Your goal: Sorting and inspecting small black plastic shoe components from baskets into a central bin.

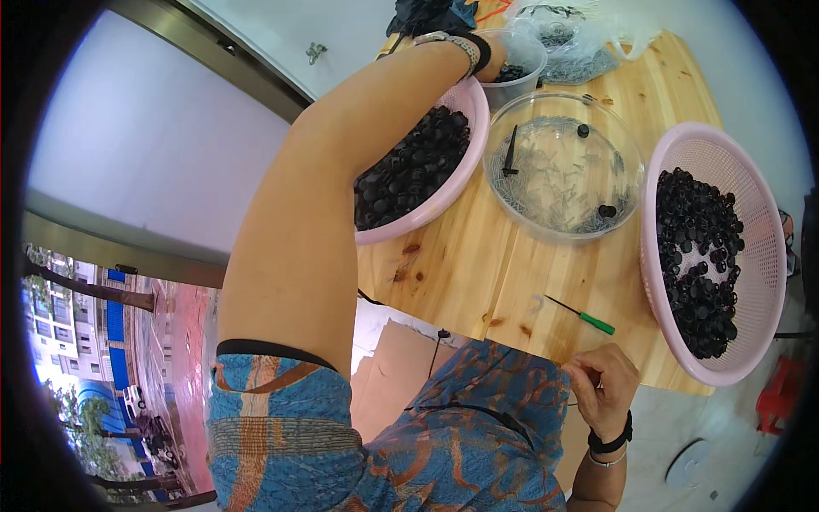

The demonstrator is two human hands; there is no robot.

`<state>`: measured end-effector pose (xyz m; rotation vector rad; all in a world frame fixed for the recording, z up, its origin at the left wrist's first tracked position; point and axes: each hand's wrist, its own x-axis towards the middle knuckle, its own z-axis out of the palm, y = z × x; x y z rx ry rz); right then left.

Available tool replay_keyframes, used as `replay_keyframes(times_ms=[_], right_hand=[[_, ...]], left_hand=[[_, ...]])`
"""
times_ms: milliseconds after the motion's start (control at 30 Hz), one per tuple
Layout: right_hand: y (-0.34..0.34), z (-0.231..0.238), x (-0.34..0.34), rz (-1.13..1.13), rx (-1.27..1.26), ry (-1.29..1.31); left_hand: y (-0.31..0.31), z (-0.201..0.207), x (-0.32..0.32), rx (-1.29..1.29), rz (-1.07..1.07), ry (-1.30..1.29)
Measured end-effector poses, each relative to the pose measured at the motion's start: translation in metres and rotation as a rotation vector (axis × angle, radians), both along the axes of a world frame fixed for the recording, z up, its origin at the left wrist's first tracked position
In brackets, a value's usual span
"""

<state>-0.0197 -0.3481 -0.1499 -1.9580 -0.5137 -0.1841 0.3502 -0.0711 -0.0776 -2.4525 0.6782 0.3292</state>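
My left arm stretches across the left pink basket point(479, 136) to the far side of the table. There my left hand point(493, 60) is at the clear plastic tub point(531, 53) that holds small black parts point(512, 73); its fingers are hidden. My right hand point(604, 388) is at the table's near edge, thumb and fingers pinched together. Whatever it may hold is too small to make out. Just beyond it lies a small screwdriver point(597, 323) with a green handle. A round clear container point(559, 224) in the middle holds thin metal pins and a few black pieces.
Black round caps point(418, 166) fill the left basket. On the right, another pink basket point(763, 196) holds many black parts point(695, 247). Clear plastic bags point(580, 66) sit at the far edge of the wooden table point(444, 277). A red stool point(778, 397) stands at lower right.
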Motion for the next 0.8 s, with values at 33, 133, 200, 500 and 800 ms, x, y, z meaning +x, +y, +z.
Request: replay_keyframes(times_ms=[33,133,200,500,800], right_hand=[[0.000,0.000,0.000,-0.005,-0.006,-0.008],[0.001,-0.002,-0.001,-0.013,-0.010,-0.026],[0.001,-0.002,-0.002,-0.018,-0.009,-0.034],[0.007,0.012,-0.008,-0.055,0.048,0.112],[0.045,0.081,0.028,0.015,-0.260,-0.265]], left_hand=[[-0.002,-0.001,-0.001,0.048,-0.050,-0.013],[-0.005,-0.001,-0.005,0.064,-0.005,-0.029],[-0.003,0.003,-0.010,0.040,-0.058,-0.084],[0.014,0.058,-0.048,-1.037,0.178,-0.017],[0.011,0.098,-0.271,-1.878,0.306,0.512]])
